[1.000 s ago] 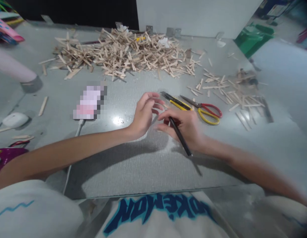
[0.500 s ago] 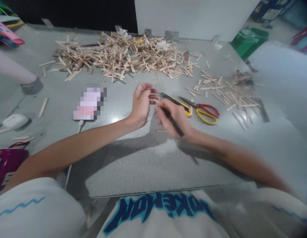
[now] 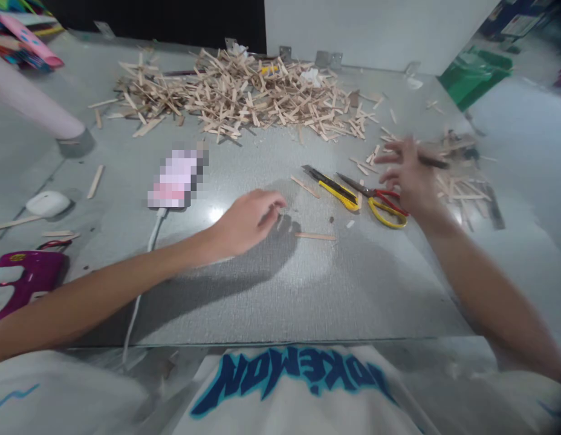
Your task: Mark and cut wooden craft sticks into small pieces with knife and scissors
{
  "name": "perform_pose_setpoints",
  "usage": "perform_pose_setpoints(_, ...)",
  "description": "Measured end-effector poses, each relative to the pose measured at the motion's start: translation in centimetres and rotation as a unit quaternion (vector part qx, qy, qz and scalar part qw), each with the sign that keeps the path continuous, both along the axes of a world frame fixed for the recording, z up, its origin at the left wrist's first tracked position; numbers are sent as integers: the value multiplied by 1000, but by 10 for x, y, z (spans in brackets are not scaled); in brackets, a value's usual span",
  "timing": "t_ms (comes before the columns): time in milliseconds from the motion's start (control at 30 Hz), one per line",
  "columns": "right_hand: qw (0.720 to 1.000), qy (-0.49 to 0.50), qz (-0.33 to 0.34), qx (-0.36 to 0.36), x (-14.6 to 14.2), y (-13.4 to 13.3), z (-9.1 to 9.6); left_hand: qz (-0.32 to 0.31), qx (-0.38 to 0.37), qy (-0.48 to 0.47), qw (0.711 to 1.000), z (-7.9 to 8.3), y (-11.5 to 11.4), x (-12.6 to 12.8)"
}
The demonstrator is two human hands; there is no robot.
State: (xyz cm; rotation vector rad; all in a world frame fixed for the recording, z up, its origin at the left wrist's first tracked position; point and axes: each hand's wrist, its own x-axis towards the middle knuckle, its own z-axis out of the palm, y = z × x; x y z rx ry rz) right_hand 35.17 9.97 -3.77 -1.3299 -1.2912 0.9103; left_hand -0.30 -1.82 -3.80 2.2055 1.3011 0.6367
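My left hand [image 3: 248, 222] hovers low over the table, its fingers loosely bent with a gap to the thumb; nothing shows between them. A short wooden stick [image 3: 305, 187] lies just beyond its fingertips, and another flat stick [image 3: 315, 236] is to its right. My right hand [image 3: 411, 178], smeared by motion, is above the right side with a dark pen-like stick [image 3: 433, 161] lodged in it, its front fingers spread. Between the hands lie a yellow and black utility knife [image 3: 335, 188] and scissors [image 3: 384, 214] with red and yellow handles.
A large heap of wooden sticks [image 3: 244, 96] spreads along the back, with more loose sticks [image 3: 464, 187] at right. At left are a phone [image 3: 174, 178] on a white cable, a white earbud case [image 3: 48, 204] and a purple device [image 3: 31, 275]. A green bin [image 3: 475, 78] stands beyond the table.
My right hand has swung right and away from my left, carrying the dark stick past the scissors. My left hand has lowered toward me; a short stick now shows on the table beyond it.
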Motion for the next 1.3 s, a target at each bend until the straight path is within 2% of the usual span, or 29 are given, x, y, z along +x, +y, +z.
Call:
perform_pose_setpoints(33, 999, 27, 16, -39, -2, -8, -1, -31, 18, 18, 999, -4, -9, 4)
perform_pose_setpoints(67, 995, 53, 41, -74, -5, -17, -1, -81, 73, 61, 992, -9, -18, 8)
perform_pose_setpoints(100, 992, 60, 66, -93, -10, -27, -1, -125, 117, 109, 979, -13, -27, 13)
perform_pose_setpoints(167, 985, 46, 121, -116, -22, -48, 1, -169, 186, 180, 951, -21, -42, 21)
perform_pose_setpoints(300, 951, -31, 278, -132, -51, -85, 3, -198, 229, 249, 920, -31, -60, 29)
perform_pose_setpoints(433, 924, -32, 340, -169, -70, -103, -3, -194, 264, 264, 907, -36, -68, 30)
perform_pose_setpoints(533, 914, -33, 358, -188, -73, -107, -8, -182, 287, 264, 903, -38, -72, 31)
perform_pose_setpoints(733, 909, -67, 367, -186, -73, -113, -4, -179, 314, 258, 896, -39, -76, 32)
perform_pose_setpoints(1000, 917, -77, 356, -166, -73, -118, -20, -175, 326, 259, 892, -37, -77, 32)
perform_pose_setpoints(1300, 927, -104, 337, -129, -72, -122, -25, -179, 339, 284, 879, -31, -75, 31)
